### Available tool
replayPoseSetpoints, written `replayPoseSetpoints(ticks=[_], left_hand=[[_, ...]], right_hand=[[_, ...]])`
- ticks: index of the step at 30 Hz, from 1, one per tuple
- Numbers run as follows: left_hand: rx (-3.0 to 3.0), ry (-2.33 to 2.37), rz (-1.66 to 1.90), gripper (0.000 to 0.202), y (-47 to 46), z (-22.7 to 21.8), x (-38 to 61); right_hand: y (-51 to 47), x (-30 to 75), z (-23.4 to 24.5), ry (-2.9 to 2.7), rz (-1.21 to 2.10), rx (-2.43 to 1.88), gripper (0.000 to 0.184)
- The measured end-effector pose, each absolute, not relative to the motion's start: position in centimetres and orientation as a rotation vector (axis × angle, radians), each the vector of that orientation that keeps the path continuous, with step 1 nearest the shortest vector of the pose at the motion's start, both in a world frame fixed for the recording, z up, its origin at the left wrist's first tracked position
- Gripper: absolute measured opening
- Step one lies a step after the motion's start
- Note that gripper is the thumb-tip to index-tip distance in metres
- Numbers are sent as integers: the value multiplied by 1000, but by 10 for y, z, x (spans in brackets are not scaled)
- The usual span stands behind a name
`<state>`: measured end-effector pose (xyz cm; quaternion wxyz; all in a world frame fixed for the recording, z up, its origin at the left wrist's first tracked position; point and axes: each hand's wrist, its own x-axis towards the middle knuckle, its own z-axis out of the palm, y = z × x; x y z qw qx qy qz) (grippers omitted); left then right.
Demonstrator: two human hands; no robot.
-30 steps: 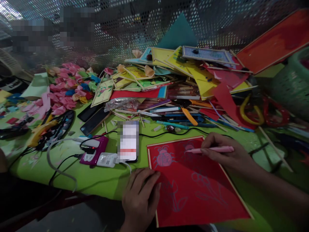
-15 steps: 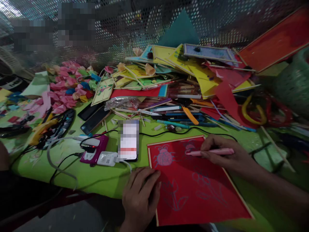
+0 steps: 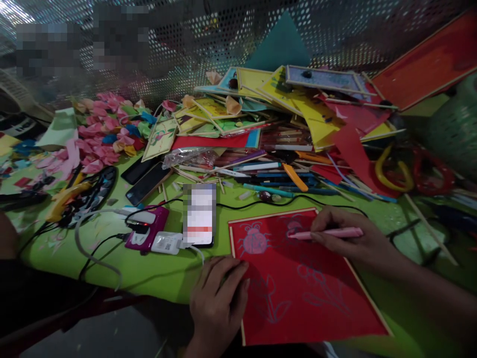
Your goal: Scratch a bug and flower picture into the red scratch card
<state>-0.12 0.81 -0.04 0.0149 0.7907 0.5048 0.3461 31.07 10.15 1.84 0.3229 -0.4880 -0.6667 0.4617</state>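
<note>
My right hand [image 3: 341, 233] is closed in a pen grip around a pink marker [image 3: 331, 233]. The marker's tip touches the upper part of a red sheet [image 3: 283, 278] edged with thin wooden strips, on a small outlined bug drawing [image 3: 294, 226]. To the left on the sheet is a ladybug [image 3: 255, 240] filled in pink. Below are outlined flowers, a tulip shape [image 3: 270, 298] and a rounder bloom [image 3: 313, 273]. Against the sheet's left edge rests my left hand [image 3: 219, 298], fingers loosely bent and holding nothing visible; its palm is hidden.
A lit phone [image 3: 199, 219] lies beside a purple power strip [image 3: 147, 233] with plugs and cables. Behind are pens [image 3: 257, 167], framed cards [image 3: 324, 79], folded pink paper [image 3: 100, 129] and yellow-handled scissors [image 3: 391, 171]. Another person's arm [image 3: 7, 236] shows at far left.
The view has shifted very slightly. The marker stays on the small bug, and both hands keep nearly the same places.
</note>
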Motion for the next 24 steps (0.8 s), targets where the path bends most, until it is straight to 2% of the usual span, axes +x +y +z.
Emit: replayPoseSetpoints(ticks=[24], left_hand=[[2465,1565,1074,25,8,-1,-2]], right_hand=[[102,311,18,-1739,1236,-1265,33]])
